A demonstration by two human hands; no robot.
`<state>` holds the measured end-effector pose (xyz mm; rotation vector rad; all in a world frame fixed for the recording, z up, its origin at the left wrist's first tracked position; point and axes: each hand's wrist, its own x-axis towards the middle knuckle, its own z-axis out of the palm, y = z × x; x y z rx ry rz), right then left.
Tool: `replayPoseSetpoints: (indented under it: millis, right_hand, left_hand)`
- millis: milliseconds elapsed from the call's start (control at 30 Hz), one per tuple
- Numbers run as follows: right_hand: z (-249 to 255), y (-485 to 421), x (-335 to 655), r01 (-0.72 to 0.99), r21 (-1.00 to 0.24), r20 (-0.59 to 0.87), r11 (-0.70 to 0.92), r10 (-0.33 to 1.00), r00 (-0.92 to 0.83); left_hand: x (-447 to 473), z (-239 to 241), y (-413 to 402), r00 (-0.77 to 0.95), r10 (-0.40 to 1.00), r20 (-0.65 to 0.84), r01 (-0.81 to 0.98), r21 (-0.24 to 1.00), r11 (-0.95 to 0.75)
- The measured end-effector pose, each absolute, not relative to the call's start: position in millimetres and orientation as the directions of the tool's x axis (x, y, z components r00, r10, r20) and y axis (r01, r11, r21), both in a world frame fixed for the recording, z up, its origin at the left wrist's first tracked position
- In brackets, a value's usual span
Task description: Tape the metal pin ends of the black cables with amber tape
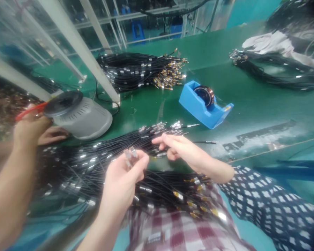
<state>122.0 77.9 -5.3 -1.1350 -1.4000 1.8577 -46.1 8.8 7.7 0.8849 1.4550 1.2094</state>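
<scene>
My left hand (125, 172) is closed, pinching small silvery metal connector shells (133, 151) between thumb and fingers. At least two of them stick up above the fingertips. My right hand (181, 148) reaches in from the right over the ends of a bundle of black cables (125, 141) on the bench. Its forefinger is stretched out and the lower fingers are bent; I see nothing held in it. More black cables with yellowish and metal tips (178, 195) lie across my lap, below both hands.
Behind the hands stands a blue tape dispenser (206, 104) on the green bench (146, 108). Another cable bundle (136, 69) lies farther back, and a cable coil (272, 75) at right. At left, a co-worker's hands (32, 129) with a red-handled tool (31, 111) are beside a grey machine (81, 115).
</scene>
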Motion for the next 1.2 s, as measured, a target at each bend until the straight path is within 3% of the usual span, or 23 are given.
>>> replayPoseSetpoints:
  millis: [167, 400, 567, 833, 1200]
  right_hand:
    - [-7, 65, 115, -0.003, -0.987, -0.139, -0.162, 0.857, -0.496]
    - [-5, 59, 110, -0.052, -0.987, -0.118, -0.153, 0.904, -0.41]
    - [2, 68, 118, -0.024, -0.987, -0.132, -0.159, 0.886, -0.445]
    - [7, 75, 116, 0.038, -0.991, -0.127, -0.127, 0.826, -0.55]
    - [10, 74, 115, 0.051, -0.991, -0.129, -0.121, 0.821, -0.556]
  left_hand:
    - [-47, 12, 13, -0.204, 0.929, -0.309, -0.22, 0.939, 0.264]
    - [-46, 10, 12, -0.146, 0.946, -0.289, -0.252, 0.936, 0.247]
    - [-45, 7, 9, -0.094, 0.963, -0.254, -0.29, 0.932, 0.217]
    - [-45, -5, 3, -0.15, 0.96, -0.238, -0.195, 0.959, 0.207]
    - [-41, -2, 2, -0.196, 0.949, -0.249, -0.173, 0.961, 0.216]
